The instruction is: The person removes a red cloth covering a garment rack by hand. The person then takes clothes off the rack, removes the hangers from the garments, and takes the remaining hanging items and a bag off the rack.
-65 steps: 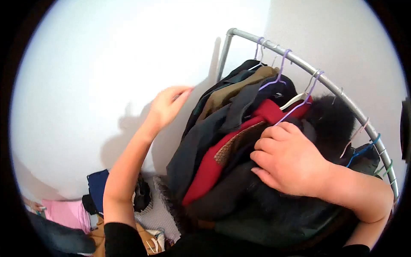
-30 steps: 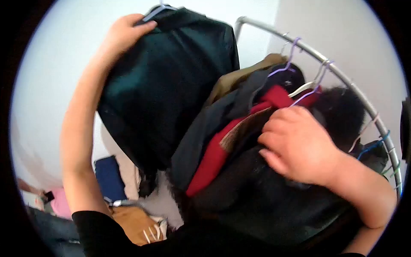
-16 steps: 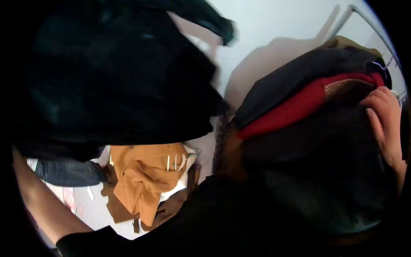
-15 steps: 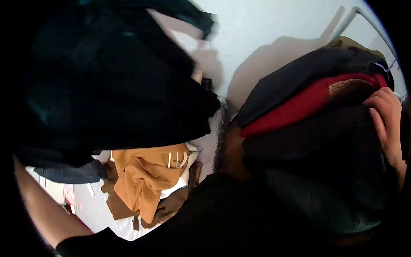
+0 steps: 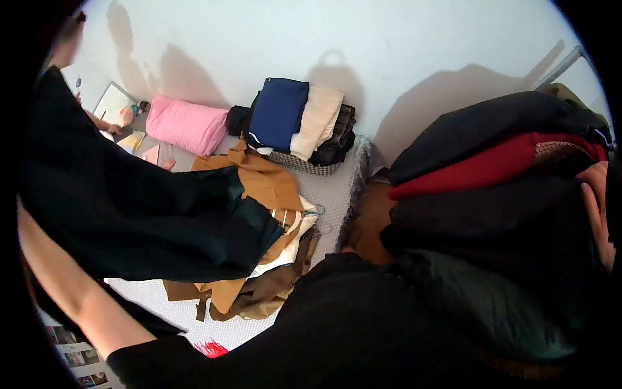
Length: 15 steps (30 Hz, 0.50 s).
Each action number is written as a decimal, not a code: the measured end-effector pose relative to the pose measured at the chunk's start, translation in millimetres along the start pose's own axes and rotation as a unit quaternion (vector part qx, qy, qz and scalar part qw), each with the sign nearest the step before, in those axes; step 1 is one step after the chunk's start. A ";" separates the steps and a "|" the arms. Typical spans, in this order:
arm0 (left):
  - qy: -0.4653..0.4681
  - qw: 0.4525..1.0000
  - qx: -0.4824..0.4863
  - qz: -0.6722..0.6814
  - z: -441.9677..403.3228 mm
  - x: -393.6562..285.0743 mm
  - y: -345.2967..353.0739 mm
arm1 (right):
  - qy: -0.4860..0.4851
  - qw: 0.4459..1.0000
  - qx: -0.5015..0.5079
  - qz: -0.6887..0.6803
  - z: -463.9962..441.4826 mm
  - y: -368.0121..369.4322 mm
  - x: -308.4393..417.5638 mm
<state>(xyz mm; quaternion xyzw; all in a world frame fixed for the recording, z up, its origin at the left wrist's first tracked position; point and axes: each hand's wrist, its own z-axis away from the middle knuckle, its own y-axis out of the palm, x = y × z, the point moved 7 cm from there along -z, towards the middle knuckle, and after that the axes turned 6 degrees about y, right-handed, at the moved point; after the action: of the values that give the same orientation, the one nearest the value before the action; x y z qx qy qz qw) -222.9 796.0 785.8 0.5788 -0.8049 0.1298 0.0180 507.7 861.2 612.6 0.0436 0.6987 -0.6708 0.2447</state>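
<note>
A long black garment (image 5: 162,220) stretches across the left side above the bed. My left forearm (image 5: 78,292) reaches up beside it, but the hand is lost past the dark left edge. At the far right, my right hand (image 5: 599,211) is partly cut off, its fingers and thumb closed on the upper edge of a black hanging garment (image 5: 479,220). Around that hand hang a red garment (image 5: 466,165), a dark grey one (image 5: 492,129) and a dark green one (image 5: 492,298). Under the black garment's lower end lies a brown-orange garment (image 5: 265,178).
A metal rack bar (image 5: 560,68) stands at upper right. On the bed (image 5: 337,194) are a pink rolled bundle (image 5: 188,124), folded navy clothing (image 5: 278,113) and cream clothing (image 5: 317,120) on a checked basket (image 5: 304,162). Another person's hand (image 5: 113,129) shows at upper left.
The black garment has dropped down and left, uncovering the pink bundle, the folded clothes and another person. The hanging clothes and my right hand now sit farther right and lower in view.
</note>
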 end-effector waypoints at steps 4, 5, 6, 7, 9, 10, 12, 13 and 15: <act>0.101 0.960 0.185 0.182 114.7 -23.3 170.7 | 0.014 1.000 0.010 -0.013 -0.2 -1.8 1.5; 0.082 0.957 0.202 0.190 170.7 -63.4 93.7 | 0.016 1.000 0.013 -0.021 -1.2 -0.9 1.9; 0.104 0.950 0.212 0.206 210.8 -75.7 122.9 | 0.015 0.999 0.017 -0.022 -2.2 1.0 1.7; 0.124 0.941 0.221 0.224 248.9 -90.4 150.7 | -0.007 1.000 0.003 0.006 -2.2 1.6 2.0; 0.068 0.902 0.347 0.250 336.2 -137.9 138.8 | -0.020 0.999 -0.004 0.037 1.4 15.7 -4.0; 0.050 0.892 0.360 0.267 388.9 -156.3 160.5 | 0.042 0.997 -0.061 -0.003 6.9 30.6 -17.1; -0.003 0.832 0.411 0.372 510.9 -195.3 204.6 | 0.053 0.986 -0.156 0.016 18.6 20.8 -16.0; -0.005 0.784 0.474 0.400 578.4 -227.2 233.0 | 0.063 0.992 -0.112 -0.012 15.5 13.9 -7.9; 0.141 0.671 0.538 0.490 655.0 -313.6 214.7 | 0.076 0.989 -0.114 -0.047 16.8 -1.2 9.1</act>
<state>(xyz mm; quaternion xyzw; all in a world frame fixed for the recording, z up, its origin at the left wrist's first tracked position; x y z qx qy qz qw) -241.2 999.9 56.7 -0.0148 -0.7518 0.6103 -0.2491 504.0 842.6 610.3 0.0331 0.7885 -0.5922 0.1628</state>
